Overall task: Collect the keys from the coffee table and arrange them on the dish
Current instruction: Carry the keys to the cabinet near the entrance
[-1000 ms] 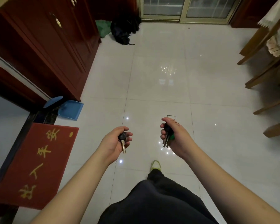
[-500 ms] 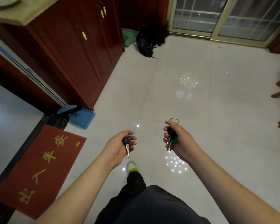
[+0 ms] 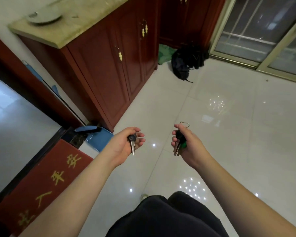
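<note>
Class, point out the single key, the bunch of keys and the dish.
single key [image 3: 133, 145], head view, on its metal blade
bunch of keys [image 3: 180, 142], head view, on the green head
dish [image 3: 44, 16], head view, on its rim

The room is dim and warm-toned, lit from overhead: clusters of small lamp reflections glare off the glossy floor tiles [image 3: 229, 134], one just beyond the right hand [image 3: 188, 146], another below its fingers [image 3: 173, 139] toward the wrist side, and single bright dots sit just past the left hand [image 3: 125, 144]. Both hands and their keys look fairly sharp, while the dish [image 3: 43, 17] on the countertop [image 3: 72, 23] far above the left fingers is smeared by motion blur. Wide-angle distortion bends the cabinet [image 3: 109, 65] and glass door [image 3: 263, 36] lines near the frame edges, and the corners fall darker
</note>
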{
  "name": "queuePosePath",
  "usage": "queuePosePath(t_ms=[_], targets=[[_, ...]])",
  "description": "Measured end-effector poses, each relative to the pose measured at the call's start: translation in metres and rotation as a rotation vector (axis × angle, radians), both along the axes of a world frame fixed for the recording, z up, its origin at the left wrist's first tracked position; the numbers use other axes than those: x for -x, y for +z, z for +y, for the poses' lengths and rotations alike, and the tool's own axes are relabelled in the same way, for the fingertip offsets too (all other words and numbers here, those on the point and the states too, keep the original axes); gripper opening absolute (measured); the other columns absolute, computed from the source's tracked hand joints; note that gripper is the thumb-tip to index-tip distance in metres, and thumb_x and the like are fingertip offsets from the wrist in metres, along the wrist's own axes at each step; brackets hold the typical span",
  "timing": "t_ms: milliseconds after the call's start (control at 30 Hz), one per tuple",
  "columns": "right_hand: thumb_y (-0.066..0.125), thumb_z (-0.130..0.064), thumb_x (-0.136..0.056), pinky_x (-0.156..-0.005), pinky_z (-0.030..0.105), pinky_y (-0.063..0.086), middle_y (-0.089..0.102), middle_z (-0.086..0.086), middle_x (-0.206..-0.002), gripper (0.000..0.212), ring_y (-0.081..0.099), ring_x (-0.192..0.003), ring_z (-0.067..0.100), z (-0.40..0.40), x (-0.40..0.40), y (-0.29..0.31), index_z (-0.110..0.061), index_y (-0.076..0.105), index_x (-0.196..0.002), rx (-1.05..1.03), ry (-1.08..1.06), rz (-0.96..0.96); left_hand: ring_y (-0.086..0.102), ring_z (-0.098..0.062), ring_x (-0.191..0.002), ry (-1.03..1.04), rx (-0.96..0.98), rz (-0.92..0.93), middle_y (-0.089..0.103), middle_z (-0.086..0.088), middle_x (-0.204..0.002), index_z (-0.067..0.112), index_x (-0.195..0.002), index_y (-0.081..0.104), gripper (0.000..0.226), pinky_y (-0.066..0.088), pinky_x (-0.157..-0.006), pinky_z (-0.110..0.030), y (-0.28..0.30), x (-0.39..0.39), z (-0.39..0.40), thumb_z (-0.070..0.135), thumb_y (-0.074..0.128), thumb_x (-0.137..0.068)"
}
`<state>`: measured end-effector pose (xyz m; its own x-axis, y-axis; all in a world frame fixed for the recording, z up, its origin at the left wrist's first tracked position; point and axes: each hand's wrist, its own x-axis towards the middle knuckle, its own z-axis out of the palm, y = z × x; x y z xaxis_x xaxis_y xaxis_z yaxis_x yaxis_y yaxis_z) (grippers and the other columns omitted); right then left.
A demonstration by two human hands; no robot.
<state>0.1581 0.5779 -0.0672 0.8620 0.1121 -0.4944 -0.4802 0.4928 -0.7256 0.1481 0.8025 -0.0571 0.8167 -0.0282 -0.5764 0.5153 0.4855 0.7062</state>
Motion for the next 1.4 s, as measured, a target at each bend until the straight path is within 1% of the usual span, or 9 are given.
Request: queuePosePath(t_ms=[200,400,567,700,833,967,1133,1267,1400], targets=[[0.054,-0.013,-0.095,-0.054,0.028,0.05,0.063,0.006,-0.075,0.011,0.055,-0.057,0.017,0.008,-0.088,-0.003,-0.007,0.062,-0.102,0.067,0.182,-0.027,0.053,-0.016,-0.056,0.0,-0.037,0.016,0.059,-0.008,-0.072,0.008,-0.094,0.06,0.016,0.044,-0.049,-0.024,-0.012,-0.067,0.007,0.009,0.045,-0.088],[0.062,-0.018,-0.092,-0.056,0.027,0.05,0.063,0.005,-0.077,0.014,0.056,-0.059,0.017,0.013,-0.192,-0.018,-0.007,0.062,-0.102,0.119,0.339,-0.006,0.058,-0.017,-0.059,0.136,-0.061,0.06,0.063,-0.009,-0.075,0.007,-0.094,0.061,0.019,0.048,-0.055,-0.025,-0.022,-0.154,0.001,0.007,0.043,-0.089],[0.062,-0.014,-0.092,-0.054,0.025,0.05,0.062,0.006,-0.08,0.005,0.057,-0.057,0.014,0.015,-0.277,-0.006,-0.011,0.063,-0.096,0.134,0.453,-0.055,0.06,-0.017,-0.063,0.263,-0.082,0.06,0.06,-0.013,-0.082,0.005,-0.1,0.059,0.023,0.05,-0.057,-0.025,0.0,-0.222,-0.005,0.001,0.038,-0.089],[0.062,-0.016,-0.092,-0.057,0.025,0.052,0.063,0.005,-0.078,0.006,0.058,-0.057,0.015,0.033,-0.335,0.008,-0.011,0.062,-0.096,0.113,0.512,-0.07,0.06,-0.022,-0.071,0.341,-0.11,0.027,0.059,-0.018,-0.089,0.003,-0.101,0.058,0.022,0.05,-0.068,-0.03,0.01,-0.259,0.005,0.002,0.039,-0.091],[0.062,-0.015,-0.092,-0.055,0.025,0.053,0.064,0.004,-0.074,0.005,0.058,-0.053,0.013,0.068,-0.369,0.014,-0.011,0.061,-0.095,0.1,0.543,-0.098,0.061,-0.02,-0.069,0.376,-0.127,-0.031,0.062,-0.015,-0.086,0.004,-0.102,0.058,0.021,0.051,-0.066,-0.028,0.018,-0.283,0.027,0.005,0.039,-0.095],[0.061,-0.016,-0.093,-0.058,0.026,0.054,0.066,0.001,-0.071,0.007,0.059,-0.055,0.014,0.107,-0.4,0.016,-0.011,0.061,-0.097,0.103,0.658,-0.14,0.061,-0.02,-0.071,0.426,-0.125,-0.132,0.066,-0.012,-0.083,0.006,-0.099,0.061,0.023,0.05,-0.064,-0.026,0.024,-0.311,0.058,0.004,0.039,-0.095],[0.063,-0.016,-0.092,-0.058,0.027,0.054,0.066,0.002,-0.072,0.002,0.06,-0.056,0.015,0.169,-0.449,0.024,-0.017,0.065,-0.091,0.168,0.71,-0.242,0.064,-0.02,-0.072,0.428,-0.133,-0.182,0.067,-0.012,-0.083,0.008,-0.094,0.065,0.026,0.052,-0.067,-0.026,0.026,-0.351,0.103,0.001,0.04,-0.094],[0.064,-0.016,-0.09,-0.057,0.027,0.053,0.067,0.004,-0.074,0.003,0.06,-0.057,0.016,0.226,-0.488,0.037,-0.017,0.067,-0.092,0.143,0.766,-0.3,0.065,-0.019,-0.074,0.453,-0.089,-0.282,0.068,-0.012,-0.085,0.008,-0.098,0.064,0.026,0.053,-0.067,-0.026,0.04,-0.383,0.153,0.003,0.039,-0.096],[0.064,-0.016,-0.09,-0.055,0.027,0.052,0.068,0.003,-0.073,0.005,0.061,-0.059,0.017,0.276,-0.52,0.053,-0.018,0.068,-0.091,0.116,0.764,-0.335,0.066,-0.02,-0.079,0.379,-0.107,-0.369,0.069,-0.011,-0.087,0.008,-0.104,0.062,0.027,0.053,-0.07,-0.025,0.06,-0.41,0.198,0.005,0.037,-0.099]])
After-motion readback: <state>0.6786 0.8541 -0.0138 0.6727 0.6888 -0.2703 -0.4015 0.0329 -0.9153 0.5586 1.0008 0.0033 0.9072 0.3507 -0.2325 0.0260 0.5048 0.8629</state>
